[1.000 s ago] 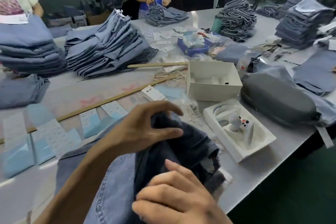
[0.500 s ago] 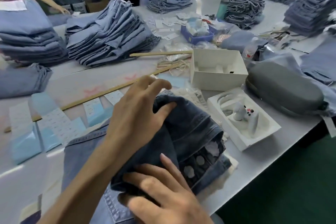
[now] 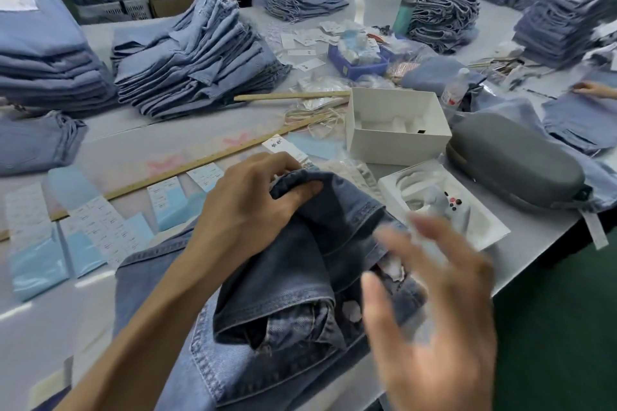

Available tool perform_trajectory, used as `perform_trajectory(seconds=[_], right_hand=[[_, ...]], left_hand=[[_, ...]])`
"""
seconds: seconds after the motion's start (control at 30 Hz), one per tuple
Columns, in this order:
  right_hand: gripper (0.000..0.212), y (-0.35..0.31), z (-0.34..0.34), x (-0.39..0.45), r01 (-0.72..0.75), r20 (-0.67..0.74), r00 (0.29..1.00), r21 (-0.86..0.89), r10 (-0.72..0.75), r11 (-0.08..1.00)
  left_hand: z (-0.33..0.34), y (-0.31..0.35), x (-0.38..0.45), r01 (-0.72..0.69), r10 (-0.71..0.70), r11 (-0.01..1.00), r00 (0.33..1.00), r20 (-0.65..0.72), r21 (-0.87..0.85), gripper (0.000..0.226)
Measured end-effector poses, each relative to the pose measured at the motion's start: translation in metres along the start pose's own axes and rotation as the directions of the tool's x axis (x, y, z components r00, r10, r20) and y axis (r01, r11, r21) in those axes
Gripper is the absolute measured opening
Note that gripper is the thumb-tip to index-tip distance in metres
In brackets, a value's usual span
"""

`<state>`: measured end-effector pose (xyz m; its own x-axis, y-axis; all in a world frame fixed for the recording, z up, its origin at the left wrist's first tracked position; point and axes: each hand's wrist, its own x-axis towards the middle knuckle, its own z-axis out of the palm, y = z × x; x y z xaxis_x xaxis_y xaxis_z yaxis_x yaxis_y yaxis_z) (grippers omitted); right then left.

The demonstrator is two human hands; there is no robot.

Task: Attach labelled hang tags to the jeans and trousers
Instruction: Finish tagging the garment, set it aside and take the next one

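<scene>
The left hand (image 3: 248,210) pinches a fold of the dark blue denim jeans (image 3: 300,277) on the grey table (image 3: 534,243). The right hand (image 3: 434,304) hovers above them, blurred, fingers spread, holding nothing.

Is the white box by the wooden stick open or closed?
Open. The white rectangular cardboard box has no lid on, and its white moulded insert shows inside.
</scene>
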<state>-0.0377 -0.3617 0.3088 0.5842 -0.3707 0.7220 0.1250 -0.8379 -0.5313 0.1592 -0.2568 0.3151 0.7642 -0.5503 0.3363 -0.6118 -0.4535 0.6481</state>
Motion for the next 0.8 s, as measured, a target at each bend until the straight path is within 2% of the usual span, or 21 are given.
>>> perform_trajectory(seconds=[0.07, 0.1, 0.13, 0.17, 0.2, 0.27, 0.3, 0.33, 0.4, 0.47, 0.5, 0.6, 0.7, 0.8], right_hand=[[0.051, 0.023, -0.012, 0.017, -0.241, 0.135, 0.962, 0.004, 0.239, 0.970], [0.054, 0.030, -0.015, 0.023, -0.402, 0.261, 0.893, 0.102, 0.365, 0.910], [0.057, 0.034, -0.016, 0.027, -0.549, 0.379, 0.811, 0.234, 0.445, 0.802], [0.054, 0.037, -0.016, 0.027, -0.628, 0.451, 0.760, 0.329, 0.467, 0.705], [0.049, 0.040, -0.014, 0.026, -0.646, 0.475, 0.748, 0.362, 0.463, 0.672], [0.040, 0.041, -0.007, 0.021, -0.642, 0.467, 0.755, 0.379, 0.461, 0.666], [0.038, 0.039, -0.004, 0.019, -0.651, 0.464, 0.752, 0.410, 0.468, 0.639], [0.037, 0.038, -0.001, 0.019, -0.660, 0.473, 0.747, 0.446, 0.467, 0.604], [0.036, 0.034, 0.005, 0.018, -0.672, 0.503, 0.739, 0.505, 0.448, 0.542], [0.035, 0.030, 0.007, 0.019, -0.661, 0.501, 0.749, 0.536, 0.433, 0.524], [0.036, 0.028, 0.007, 0.020, -0.656, 0.491, 0.754, 0.544, 0.436, 0.523], [0.035, 0.025, 0.007, 0.018, -0.616, 0.412, 0.788, 0.532, 0.457, 0.582], [0.037, 0.022, 0.008, 0.013, -0.519, 0.318, 0.855, 0.494, 0.410, 0.698], [0.030, 0.017, 0.008, 0.009, -0.428, 0.282, 0.901, 0.456, 0.330, 0.780]], left_hand=[[0.000, -0.005, 0.001, -0.005, 0.005, 1.000, 1.000, -0.029, -0.004, 0.033], [0.000, -0.008, 0.002, 0.006, -0.007, 1.000, 0.999, -0.039, -0.018, 0.033], [0.000, -0.009, 0.002, 0.030, -0.031, 0.999, 0.999, -0.041, -0.039, 0.033], [-0.001, -0.011, 0.003, 0.056, -0.058, 0.997, 0.998, -0.040, -0.060, 0.030], [-0.001, -0.011, 0.003, 0.076, -0.078, 0.996, 0.996, -0.037, -0.052, 0.025], [-0.003, -0.008, 0.000, 0.047, -0.037, 0.993, 0.995, -0.091, 0.112, 0.024], [-0.005, -0.004, -0.003, -0.013, 0.039, 0.981, 0.990, -0.132, 0.194, 0.029], [-0.008, 0.004, -0.006, -0.108, 0.139, 0.973, 0.980, -0.145, 0.206, 0.036], [-0.012, 0.022, -0.015, -0.253, 0.255, 0.965, 0.966, -0.026, 0.064, 0.054], [-0.011, 0.033, -0.022, -0.277, 0.274, 0.961, 0.950, 0.151, -0.001, 0.068], [-0.010, 0.032, -0.024, -0.292, 0.287, 0.956, 0.941, 0.176, -0.001, 0.065], [-0.012, 0.017, -0.029, -0.321, 0.325, 0.944, 0.944, 0.050, -0.079, 0.037], [-0.012, -0.001, -0.046, -0.376, 0.372, 0.926, 0.925, -0.077, -0.040, 0.034], [-0.008, -0.007, -0.065, -0.411, 0.408, 0.911, 0.899, -0.161, 0.013, 0.032]])
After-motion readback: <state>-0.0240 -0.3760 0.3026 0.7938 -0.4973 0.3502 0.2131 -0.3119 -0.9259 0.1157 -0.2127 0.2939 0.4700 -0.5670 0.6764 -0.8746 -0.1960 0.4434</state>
